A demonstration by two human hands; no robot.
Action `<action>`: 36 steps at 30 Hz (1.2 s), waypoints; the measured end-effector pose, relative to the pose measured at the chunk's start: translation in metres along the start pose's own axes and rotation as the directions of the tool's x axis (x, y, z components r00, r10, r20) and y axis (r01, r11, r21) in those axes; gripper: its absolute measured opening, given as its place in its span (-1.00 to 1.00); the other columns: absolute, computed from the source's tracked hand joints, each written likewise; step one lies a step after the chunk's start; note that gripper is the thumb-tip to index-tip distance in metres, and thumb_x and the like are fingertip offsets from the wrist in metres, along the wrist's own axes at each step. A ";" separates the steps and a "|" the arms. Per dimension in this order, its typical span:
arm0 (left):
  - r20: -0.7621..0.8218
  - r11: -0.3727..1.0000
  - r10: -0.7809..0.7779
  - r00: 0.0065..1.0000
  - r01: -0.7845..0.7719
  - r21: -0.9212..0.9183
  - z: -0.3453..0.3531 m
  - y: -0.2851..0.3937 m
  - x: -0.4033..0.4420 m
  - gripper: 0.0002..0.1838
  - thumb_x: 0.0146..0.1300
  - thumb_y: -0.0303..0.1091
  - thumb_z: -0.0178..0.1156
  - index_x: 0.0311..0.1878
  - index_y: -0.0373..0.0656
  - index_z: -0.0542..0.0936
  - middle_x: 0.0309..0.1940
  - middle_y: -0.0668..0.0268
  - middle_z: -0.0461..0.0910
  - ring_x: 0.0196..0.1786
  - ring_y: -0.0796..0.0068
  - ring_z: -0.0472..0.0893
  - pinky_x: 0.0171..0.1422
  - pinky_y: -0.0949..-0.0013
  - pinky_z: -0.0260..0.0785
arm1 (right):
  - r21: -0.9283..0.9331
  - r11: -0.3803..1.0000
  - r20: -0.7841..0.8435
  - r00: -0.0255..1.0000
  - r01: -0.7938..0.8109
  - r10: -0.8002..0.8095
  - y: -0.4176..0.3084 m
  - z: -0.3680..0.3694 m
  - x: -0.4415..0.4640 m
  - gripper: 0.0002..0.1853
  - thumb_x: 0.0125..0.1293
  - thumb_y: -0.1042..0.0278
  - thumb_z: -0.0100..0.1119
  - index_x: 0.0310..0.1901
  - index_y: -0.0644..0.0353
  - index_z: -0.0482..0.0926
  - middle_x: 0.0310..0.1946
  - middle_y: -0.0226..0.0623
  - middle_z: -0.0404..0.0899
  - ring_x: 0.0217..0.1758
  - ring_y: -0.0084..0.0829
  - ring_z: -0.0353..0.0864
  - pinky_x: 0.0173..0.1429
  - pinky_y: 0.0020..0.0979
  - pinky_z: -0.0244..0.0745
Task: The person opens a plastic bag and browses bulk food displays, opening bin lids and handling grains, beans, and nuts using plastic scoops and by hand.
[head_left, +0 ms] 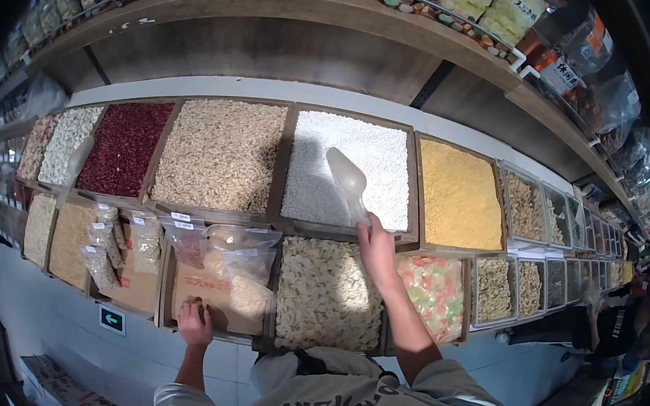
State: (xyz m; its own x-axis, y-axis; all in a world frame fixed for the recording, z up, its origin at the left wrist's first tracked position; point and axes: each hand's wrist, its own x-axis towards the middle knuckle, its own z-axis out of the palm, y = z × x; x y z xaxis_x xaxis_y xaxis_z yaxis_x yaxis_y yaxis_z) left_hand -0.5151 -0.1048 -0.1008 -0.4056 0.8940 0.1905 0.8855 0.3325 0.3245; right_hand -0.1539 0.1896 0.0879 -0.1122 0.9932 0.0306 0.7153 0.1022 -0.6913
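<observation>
My right hand (377, 247) is closed round the handle of a pale translucent scoop (348, 174). The scoop's bowl lies over the white grains (384, 159) in a wooden bin. My left hand (194, 323) is at the front edge of a wooden bin (209, 280), its fingers curled around something small and brownish that I cannot make out. Inside that bin are clear bags of grains (249, 295), to the right of my left hand. Below the white grains is a bin of pale dried slices (324, 296), between my two hands.
Yellow grains (460, 194) fill the bin to the right, and wrapped pieces (433, 291) lie below it. Beans (128, 150) and another scoop (81, 158) are at the left. A shelf (276, 2) with packets runs above. People (619, 321) stand at the far right.
</observation>
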 end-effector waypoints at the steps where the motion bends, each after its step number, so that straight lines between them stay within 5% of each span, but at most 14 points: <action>1: 0.009 1.000 -0.007 1.000 0.007 -0.006 0.000 0.000 0.000 -0.67 0.17 -0.27 0.18 0.00 -0.13 0.51 0.06 0.22 0.52 0.13 0.09 0.48 0.15 0.04 0.30 | -0.002 0.997 -0.032 0.997 0.072 -0.072 0.002 0.006 -0.008 -0.63 0.47 0.28 0.06 0.16 0.38 0.48 -0.44 0.19 0.60 -0.31 0.17 0.63 -0.23 -0.05 0.46; 4: 0.000 1.000 -0.002 1.000 0.002 -0.012 0.001 -0.002 0.000 -0.67 0.17 -0.26 0.17 -0.01 -0.13 0.51 0.06 0.22 0.52 0.12 0.09 0.48 0.15 0.04 0.30 | 0.059 0.963 -0.119 0.960 0.263 -0.255 -0.004 0.012 -0.025 -0.66 0.43 0.38 0.11 0.16 0.36 0.48 -0.40 0.20 0.61 -0.29 0.20 0.62 -0.24 -0.05 0.47; 5: 0.001 1.000 -0.003 1.000 0.003 -0.012 0.000 -0.001 0.000 -0.67 0.17 -0.26 0.17 -0.01 -0.13 0.51 0.06 0.22 0.52 0.12 0.09 0.48 0.15 0.04 0.30 | 0.058 0.975 -0.051 0.976 0.213 -0.210 -0.006 0.009 -0.034 -0.64 0.38 0.51 0.14 0.18 0.39 0.45 -0.34 0.24 0.61 -0.25 0.20 0.64 -0.22 -0.08 0.52; 13: 0.038 1.000 -0.022 0.999 0.023 -0.021 -0.001 0.000 0.001 -0.68 0.15 -0.30 0.19 -0.01 -0.13 0.52 0.05 0.21 0.52 0.12 0.09 0.48 0.16 0.04 0.30 | 0.234 0.971 0.079 0.995 0.042 -0.062 0.007 0.003 -0.044 -0.68 0.43 0.43 0.10 0.16 0.31 0.49 -0.48 0.11 0.58 -0.40 0.06 0.65 -0.33 -0.20 0.47; 16: 0.005 1.000 -0.008 1.000 0.008 -0.012 -0.003 0.002 0.001 -0.71 0.18 -0.31 0.18 -0.03 -0.15 0.53 0.00 0.19 0.55 0.08 0.09 0.51 0.16 0.06 0.31 | 0.184 0.983 -0.005 1.000 -0.024 0.025 0.018 -0.009 -0.035 -0.65 0.47 0.31 0.05 0.17 0.34 0.51 -0.51 -0.02 0.59 -0.45 -0.13 0.64 -0.32 -0.27 0.46; 18: 0.008 1.000 -0.011 1.000 0.011 -0.011 -0.004 0.004 0.001 -0.71 0.17 -0.31 0.18 -0.04 -0.15 0.53 -0.01 0.19 0.55 0.08 0.09 0.51 0.16 0.06 0.31 | 0.321 0.937 -0.053 0.985 -0.138 0.163 0.028 -0.016 -0.029 -0.60 0.50 0.24 0.03 0.19 0.37 0.51 -0.51 -0.20 0.58 -0.46 -0.40 0.55 -0.30 -0.34 0.45; 22: -0.017 1.000 0.003 1.000 -0.004 -0.028 -0.002 0.003 0.001 -0.72 0.17 -0.33 0.19 -0.04 -0.15 0.53 -0.03 0.19 0.55 0.08 0.08 0.50 0.16 0.05 0.31 | 0.365 0.930 -0.085 0.994 -0.038 0.074 0.031 -0.016 -0.026 -0.60 0.52 0.22 0.00 0.20 0.36 0.52 -0.56 -0.45 0.44 -0.50 -0.64 0.37 -0.39 -0.52 0.28; 28: 0.008 1.000 -0.024 1.000 0.024 0.006 0.000 0.004 0.001 -0.73 0.18 -0.33 0.21 -0.06 -0.15 0.54 -0.05 0.19 0.54 0.08 0.07 0.50 0.16 0.05 0.32 | 0.322 0.947 0.131 0.991 -0.023 -0.021 0.033 0.008 -0.050 -0.63 0.53 0.28 0.01 0.23 0.30 0.49 -0.56 -0.41 0.44 -0.49 -0.64 0.35 -0.38 -0.49 0.32; 30: 0.009 1.000 -0.019 1.000 0.019 0.007 0.000 0.004 0.001 -0.74 0.18 -0.33 0.21 -0.06 -0.15 0.54 -0.05 0.19 0.54 0.08 0.07 0.50 0.16 0.05 0.32 | 0.295 0.953 0.092 0.991 0.068 -0.099 0.030 0.012 -0.056 -0.70 0.46 0.43 0.10 0.17 0.30 0.51 -0.54 -0.18 0.52 -0.49 -0.53 0.45 -0.34 -0.46 0.38; 36: 0.008 1.000 -0.016 1.000 0.016 0.011 0.008 -0.003 -0.002 -0.73 0.18 -0.32 0.20 -0.06 -0.14 0.54 -0.02 0.20 0.53 0.09 0.07 0.50 0.16 0.03 0.31 | 0.404 0.909 0.140 0.989 -0.106 0.053 0.034 0.003 -0.046 -0.69 0.49 0.33 0.06 0.12 0.35 0.54 -0.56 -0.35 0.49 -0.47 -0.59 0.44 -0.35 -0.50 0.36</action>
State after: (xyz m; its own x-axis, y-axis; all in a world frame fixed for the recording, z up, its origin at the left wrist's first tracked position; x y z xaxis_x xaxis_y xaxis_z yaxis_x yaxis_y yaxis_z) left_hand -0.5152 -0.1053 -0.1096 -0.4177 0.8910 0.1780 0.8816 0.3500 0.3168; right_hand -0.1260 0.1469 0.0611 -0.1699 0.9796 -0.1076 0.3833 -0.0349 -0.9229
